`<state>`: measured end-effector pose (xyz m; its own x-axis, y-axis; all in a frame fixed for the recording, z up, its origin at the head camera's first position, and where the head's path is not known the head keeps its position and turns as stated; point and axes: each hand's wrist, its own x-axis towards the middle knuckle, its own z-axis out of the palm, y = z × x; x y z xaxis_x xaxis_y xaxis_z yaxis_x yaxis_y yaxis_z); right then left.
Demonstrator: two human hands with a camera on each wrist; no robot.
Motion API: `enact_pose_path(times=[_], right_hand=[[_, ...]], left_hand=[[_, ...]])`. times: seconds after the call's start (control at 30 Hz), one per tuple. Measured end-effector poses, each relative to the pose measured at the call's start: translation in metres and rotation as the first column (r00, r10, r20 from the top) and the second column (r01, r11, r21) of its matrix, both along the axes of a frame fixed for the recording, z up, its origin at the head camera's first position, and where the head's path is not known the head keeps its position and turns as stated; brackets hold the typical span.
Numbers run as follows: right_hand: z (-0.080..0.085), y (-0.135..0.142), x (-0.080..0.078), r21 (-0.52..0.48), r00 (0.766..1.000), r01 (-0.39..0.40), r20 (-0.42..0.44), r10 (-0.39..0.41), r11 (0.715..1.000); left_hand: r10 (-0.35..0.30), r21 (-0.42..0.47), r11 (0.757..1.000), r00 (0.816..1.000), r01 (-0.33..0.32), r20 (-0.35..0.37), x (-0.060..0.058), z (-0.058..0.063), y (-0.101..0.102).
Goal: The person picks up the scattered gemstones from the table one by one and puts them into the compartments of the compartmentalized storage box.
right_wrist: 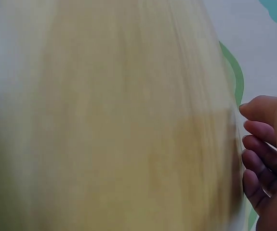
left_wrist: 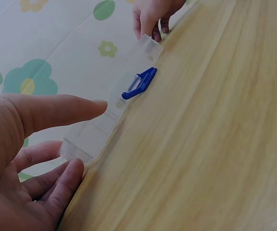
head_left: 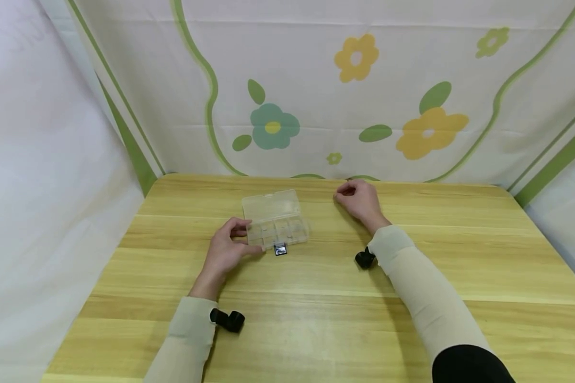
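A clear plastic compartment box (head_left: 278, 230) lies on the table with its clear lid (head_left: 271, 205) folded open toward the back. My left hand (head_left: 226, 246) holds the box's left end, fingers curled at the end wall and thumb straight along the front. Against the box's front side is a small blue piece (left_wrist: 140, 83) with a paler middle, dark blue from above. Farther right, near the table's back edge, my right hand (head_left: 359, 201) is loosely curled. Nothing shows between its fingers (right_wrist: 261, 147) in the right wrist view.
The wood-grain table (head_left: 287, 330) reaches back to a white cloth (head_left: 311, 69) printed with flowers, which hangs right behind it. More white cloth (head_left: 43, 186) hangs at the left side. Small black cameras (head_left: 232, 321) sit at both wrists, over pale sleeves.
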<state>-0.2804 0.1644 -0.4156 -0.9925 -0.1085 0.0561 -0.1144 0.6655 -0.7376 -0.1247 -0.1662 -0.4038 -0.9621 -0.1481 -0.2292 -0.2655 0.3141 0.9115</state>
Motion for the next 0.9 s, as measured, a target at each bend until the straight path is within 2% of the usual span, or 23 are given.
enact_pose_path(times=[0.43, 0.57, 0.9], right_hand=[[0.000, 0.004, -0.009, 0.037, 0.999, 0.046, -0.001, -0.046, 0.998], [-0.001, 0.006, -0.012, 0.051, 0.996, 0.090, -0.015, -0.089, 0.995], [-0.004, 0.013, -0.022, -0.008, 0.974, 0.226, -0.025, -0.226, 0.974]], left_hand=[[0.005, 0.006, 1.000, 1.000, -0.005, -0.006, 0.001, 0.001, 0.001], [0.006, 0.011, 1.000, 1.000, -0.006, -0.005, 0.000, 0.001, 0.001], [0.005, 0.013, 1.000, 1.000, -0.005, -0.005, 0.000, 0.002, 0.001]])
